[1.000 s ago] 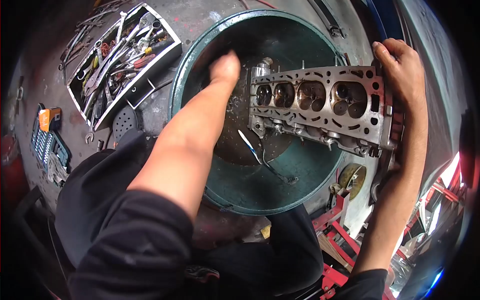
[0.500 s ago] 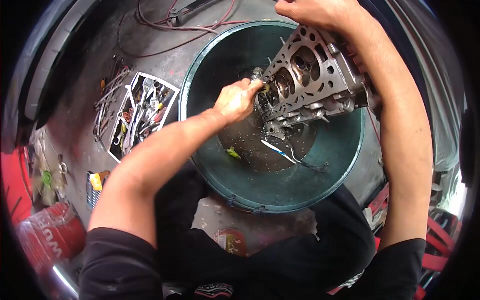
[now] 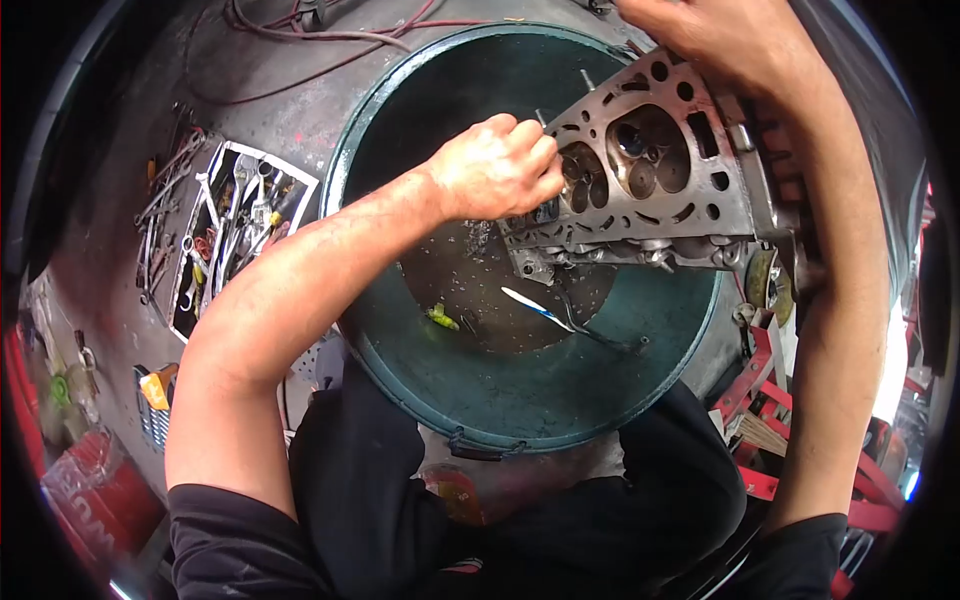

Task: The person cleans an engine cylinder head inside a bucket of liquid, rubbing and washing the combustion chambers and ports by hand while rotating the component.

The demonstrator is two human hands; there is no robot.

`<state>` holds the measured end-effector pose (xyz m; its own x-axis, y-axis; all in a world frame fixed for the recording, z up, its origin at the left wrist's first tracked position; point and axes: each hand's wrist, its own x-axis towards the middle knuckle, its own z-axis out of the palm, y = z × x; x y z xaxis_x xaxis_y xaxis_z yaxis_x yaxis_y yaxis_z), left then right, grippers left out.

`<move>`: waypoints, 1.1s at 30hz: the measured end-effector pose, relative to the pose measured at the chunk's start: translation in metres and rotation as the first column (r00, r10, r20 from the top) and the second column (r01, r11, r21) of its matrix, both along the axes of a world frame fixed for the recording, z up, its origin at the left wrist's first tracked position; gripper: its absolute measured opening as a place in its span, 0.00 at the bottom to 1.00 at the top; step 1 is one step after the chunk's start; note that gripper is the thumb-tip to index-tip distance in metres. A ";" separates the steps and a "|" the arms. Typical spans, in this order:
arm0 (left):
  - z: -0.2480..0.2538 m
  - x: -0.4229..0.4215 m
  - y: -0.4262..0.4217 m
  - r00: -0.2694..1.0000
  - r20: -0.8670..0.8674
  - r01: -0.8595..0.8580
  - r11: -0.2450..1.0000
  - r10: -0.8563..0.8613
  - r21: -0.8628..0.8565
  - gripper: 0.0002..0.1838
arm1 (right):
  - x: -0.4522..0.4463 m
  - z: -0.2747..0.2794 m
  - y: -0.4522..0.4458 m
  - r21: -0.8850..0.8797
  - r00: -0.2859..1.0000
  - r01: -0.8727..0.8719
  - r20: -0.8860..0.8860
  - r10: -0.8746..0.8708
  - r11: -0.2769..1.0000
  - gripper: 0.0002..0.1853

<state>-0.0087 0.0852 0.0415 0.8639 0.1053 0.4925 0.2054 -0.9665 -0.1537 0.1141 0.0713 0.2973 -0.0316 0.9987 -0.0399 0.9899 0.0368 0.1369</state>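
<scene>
A metal cylinder head [image 3: 725, 200] leans tilted in a large green tub [image 3: 520, 420], its flat face with combustion chambers turned toward me. My right hand [image 3: 720, 35] grips its upper end; the fingertips are partly cut off by the frame's top edge. Against the lower left chambers, my left hand [image 3: 500, 165] is closed in a fist, and whatever it holds is hidden behind the fingers. Below the head, a slim white and blue handle [image 3: 535, 308] and a yellow-green object [image 3: 441, 317] lie in dark, speckled liquid.
At left on the floor sits a tray of wrenches [image 3: 240, 225], with more loose wrenches [image 3: 170, 195] beside it. A red hose [image 3: 330, 37] loops behind the tub. A red bucket [image 3: 100, 500] stands lower left, and red metal stands [image 3: 760, 385] are at right.
My left hand has turned to a knuckles-up fist and shifted slightly up over the chambers. The cylinder head appears nearer and further right, as the view has also shifted.
</scene>
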 end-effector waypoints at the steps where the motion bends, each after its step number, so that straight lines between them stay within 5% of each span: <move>1: -0.004 0.002 -0.004 0.999 -0.004 -0.047 0.998 0.047 -0.041 0.15 | 0.000 0.000 -0.001 0.033 0.999 -0.047 0.007 0.047 0.998 0.18; 3: -0.007 0.007 -0.022 0.992 -0.051 -0.124 0.952 0.114 -0.279 0.15 | -0.001 0.004 0.000 0.019 0.996 -0.076 -0.035 0.077 0.997 0.18; 7: -0.016 0.013 -0.036 0.976 0.056 -0.074 0.568 0.209 -0.820 0.11 | 0.007 -0.003 0.007 0.041 0.994 -0.111 0.003 0.111 0.993 0.19; 8: -0.007 0.008 -0.032 0.974 0.059 -0.079 0.575 0.218 -0.815 0.11 | 0.003 -0.006 0.015 0.027 0.993 -0.114 0.026 0.114 0.993 0.19; 11: 0.013 0.000 -0.014 0.989 -0.120 -0.118 0.953 0.087 -0.280 0.08 | 0.000 -0.009 0.000 0.189 0.955 -0.282 0.150 0.256 0.941 0.19; 14: 0.014 -0.002 -0.004 0.998 -0.052 -0.039 0.996 0.035 -0.083 0.08 | 0.020 -0.013 0.019 0.060 0.980 -0.197 0.054 0.194 0.979 0.19; 16: 0.002 0.002 -0.018 0.998 0.000 -0.060 0.994 0.060 -0.094 0.09 | 0.023 -0.012 0.020 0.059 0.989 -0.146 -0.018 0.147 0.988 0.19; 18: -0.005 0.006 -0.036 0.981 0.002 -0.177 0.907 0.193 -0.382 0.11 | 0.019 -0.010 0.013 0.079 0.990 -0.137 0.006 0.137 0.987 0.19; 20: -0.006 0.007 -0.045 0.990 -0.006 -0.118 0.806 0.141 -0.580 0.16 | 0.010 -0.006 0.001 0.135 0.980 -0.197 0.032 0.194 0.971 0.19; 23: -0.001 0.003 -0.030 0.990 -0.013 -0.125 0.830 0.140 -0.543 0.16 | 0.007 -0.004 0.000 0.170 0.972 -0.236 0.065 0.228 0.957 0.19; 25: 0.002 0.002 -0.020 0.987 -0.046 -0.158 0.949 0.151 -0.273 0.17 | 0.010 -0.005 0.003 0.167 0.971 -0.236 0.080 0.226 0.957 0.19; 28: -0.003 -0.005 -0.019 0.970 0.145 -0.163 0.963 0.196 -0.215 0.18 | 0.016 -0.003 0.009 0.018 0.994 -0.102 -0.023 0.102 0.995 0.20; 30: -0.015 -0.010 -0.023 0.906 0.154 -0.311 0.867 0.394 -0.388 0.18 | 0.012 0.000 -0.001 0.099 0.980 -0.196 0.031 0.194 0.976 0.20; 31: -0.026 -0.007 -0.019 0.845 0.011 -0.455 0.728 0.535 -0.512 0.17 | 0.012 0.001 -0.002 0.117 0.974 -0.224 0.047 0.220 0.968 0.20; 32: -0.038 -0.001 -0.007 0.712 -0.195 -0.673 0.576 0.674 -0.464 0.10 | 0.012 0.002 -0.003 0.135 0.968 -0.251 0.063 0.244 0.959 0.21; 33: -0.064 0.003 0.010 0.626 -0.270 -0.737 0.441 0.732 -0.512 0.18 | 0.009 0.005 0.004 0.052 0.991 -0.135 0.028 0.134 0.989 0.21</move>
<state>-0.0054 0.0950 -0.0225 0.3370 0.9345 0.1143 0.8802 -0.3558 0.3140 0.1233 0.0757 0.3019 -0.1654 0.9862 0.0113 0.9729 0.1613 0.1660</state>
